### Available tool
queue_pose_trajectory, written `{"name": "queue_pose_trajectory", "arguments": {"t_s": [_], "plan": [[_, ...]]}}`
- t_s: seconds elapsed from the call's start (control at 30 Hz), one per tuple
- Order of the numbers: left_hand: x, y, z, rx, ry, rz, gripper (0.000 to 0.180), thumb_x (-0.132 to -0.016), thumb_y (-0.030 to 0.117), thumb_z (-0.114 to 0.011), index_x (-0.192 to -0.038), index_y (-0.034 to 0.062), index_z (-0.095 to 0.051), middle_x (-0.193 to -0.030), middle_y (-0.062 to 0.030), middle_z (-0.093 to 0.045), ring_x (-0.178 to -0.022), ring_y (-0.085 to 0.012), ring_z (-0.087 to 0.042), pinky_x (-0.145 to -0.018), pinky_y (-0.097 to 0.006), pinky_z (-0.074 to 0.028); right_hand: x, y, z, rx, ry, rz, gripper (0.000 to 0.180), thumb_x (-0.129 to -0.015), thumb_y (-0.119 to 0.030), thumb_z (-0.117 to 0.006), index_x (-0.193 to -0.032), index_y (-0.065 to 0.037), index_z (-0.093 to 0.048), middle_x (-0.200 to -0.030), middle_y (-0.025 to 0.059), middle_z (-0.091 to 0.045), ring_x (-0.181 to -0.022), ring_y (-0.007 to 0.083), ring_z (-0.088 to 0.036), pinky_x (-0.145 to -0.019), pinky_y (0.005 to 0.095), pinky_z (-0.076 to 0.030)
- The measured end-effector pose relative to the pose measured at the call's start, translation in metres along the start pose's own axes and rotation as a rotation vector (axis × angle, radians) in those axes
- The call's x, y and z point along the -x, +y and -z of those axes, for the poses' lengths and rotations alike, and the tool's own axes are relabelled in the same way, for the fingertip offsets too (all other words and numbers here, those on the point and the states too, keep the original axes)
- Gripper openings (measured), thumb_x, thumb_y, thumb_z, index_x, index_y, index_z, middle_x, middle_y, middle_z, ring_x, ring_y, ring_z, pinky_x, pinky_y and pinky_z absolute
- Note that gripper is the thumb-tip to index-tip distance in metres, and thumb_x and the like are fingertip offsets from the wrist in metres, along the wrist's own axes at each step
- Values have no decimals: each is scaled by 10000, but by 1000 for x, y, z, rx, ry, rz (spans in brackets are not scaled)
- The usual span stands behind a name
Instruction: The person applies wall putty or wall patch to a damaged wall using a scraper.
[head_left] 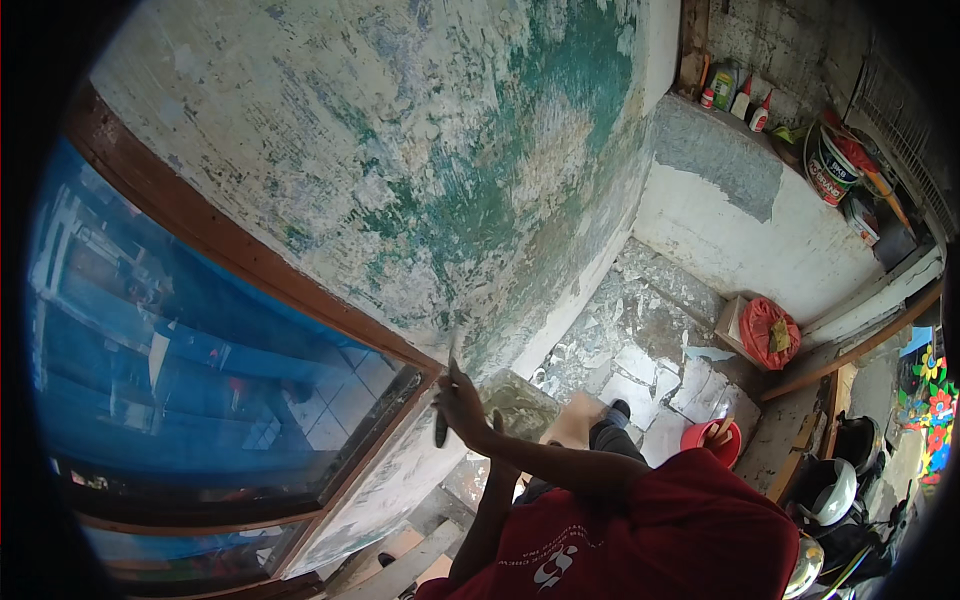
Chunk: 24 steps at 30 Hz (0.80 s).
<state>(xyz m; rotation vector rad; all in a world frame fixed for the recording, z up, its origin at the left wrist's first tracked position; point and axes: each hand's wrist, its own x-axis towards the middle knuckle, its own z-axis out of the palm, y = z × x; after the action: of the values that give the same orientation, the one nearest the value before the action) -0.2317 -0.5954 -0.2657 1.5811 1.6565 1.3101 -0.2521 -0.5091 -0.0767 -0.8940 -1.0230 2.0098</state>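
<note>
Your right hand (462,405) squeezes a thin grey scraping tool (441,430) | left hand (504,463): can't tell | maybe scraping patchy green-and-white wall (430,215), lower edge | next needs steady push

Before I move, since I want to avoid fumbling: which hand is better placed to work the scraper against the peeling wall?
Probably your right hand: it grips the scraper, blade end toward the peeling wall. Your left hand sits lower, partly hidden behind the right one.
</note>
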Motion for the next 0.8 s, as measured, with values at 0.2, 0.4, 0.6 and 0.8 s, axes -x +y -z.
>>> {"name": "queue_pose_trajectory", "arguments": {"t_s": [0.2,0.4,0.6,0.8], "plan": [[-15,-1,-10,220,106,35,751,-803,-61,-638,-1409,-27,-197,-1204,-173,-498,-1053,-230,-568,-806,-337,-522,23,-41,67,-207,91,-118,326,-1006,-296,-367,-1121,-38,-529,-898,96,-592,-622,135,-573,-544,297,-533],[-52,47,1,1063,227,576,491,-976,152,-457,-1404,19,-255,-1266,-171,-491,-1100,-226,-562,-910,-374,-501,16,-78,145,-448,-200,-521,236,-977,-215,-451,-1077,-28,-553,-814,78,-597,-548,109,-494,-492,218,-451],[-73,74,0,1244,173,702,571,-953,537,-374,-1335,114,-408,-1209,-78,-585,-1052,-241,-608,-908,-405,-490,4,-93,188,-597,-411,-586,84,-935,-144,-523,-981,-101,-467,-1008,133,-557,-687,110,-522,-550,223,-476],[-82,100,-13,1163,335,699,617,-896,544,-510,-1284,71,-430,-1177,-107,-572,-1053,-229,-606,-874,-409,-523,-41,-99,176,-499,-348,-595,101,-903,-105,-530,-954,-34,-480,-945,118,-549,-718,169,-549,-634,306,-519]]}}
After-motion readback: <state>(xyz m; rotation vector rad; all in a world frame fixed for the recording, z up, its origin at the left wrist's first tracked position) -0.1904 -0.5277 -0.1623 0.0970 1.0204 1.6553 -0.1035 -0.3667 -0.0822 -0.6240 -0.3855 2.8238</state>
